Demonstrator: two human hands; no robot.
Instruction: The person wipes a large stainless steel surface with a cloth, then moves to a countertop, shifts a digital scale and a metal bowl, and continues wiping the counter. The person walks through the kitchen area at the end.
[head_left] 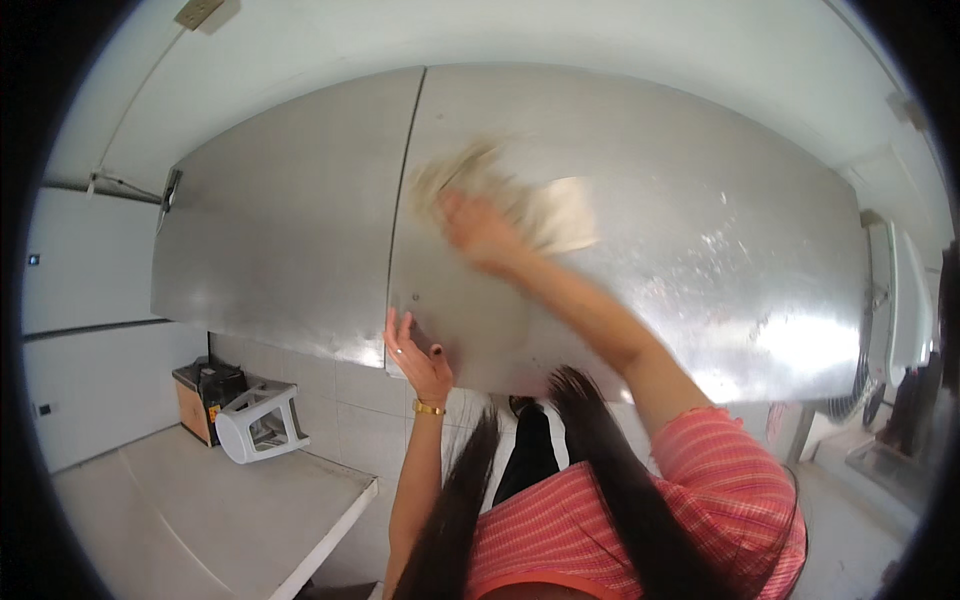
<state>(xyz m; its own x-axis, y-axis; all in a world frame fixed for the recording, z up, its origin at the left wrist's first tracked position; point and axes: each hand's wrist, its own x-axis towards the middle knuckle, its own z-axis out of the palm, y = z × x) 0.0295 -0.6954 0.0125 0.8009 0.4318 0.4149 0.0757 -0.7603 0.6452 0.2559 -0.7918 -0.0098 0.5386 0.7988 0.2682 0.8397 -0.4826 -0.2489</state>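
Note:
A beige cloth (566, 212), smeared by motion, lies bunched on the stainless steel table (650, 130). My right hand (480, 232) presses on it, my arm stretched out over the tabletop; the fingers are blurred and partly lost in the folds. At the table's near edge, just right of the seam between two steel tops, my left hand (422, 365) is open with its fingers apart and holds nothing. That wrist carries a gold watch (429, 408).
A second steel tabletop (290, 200) adjoins on the left. At lower left, a white plastic stool (262, 425) lies tipped over beside a dark box (207, 395) on a pale surface (200, 510). A white basin-like fixture (905, 290) stands past the right end.

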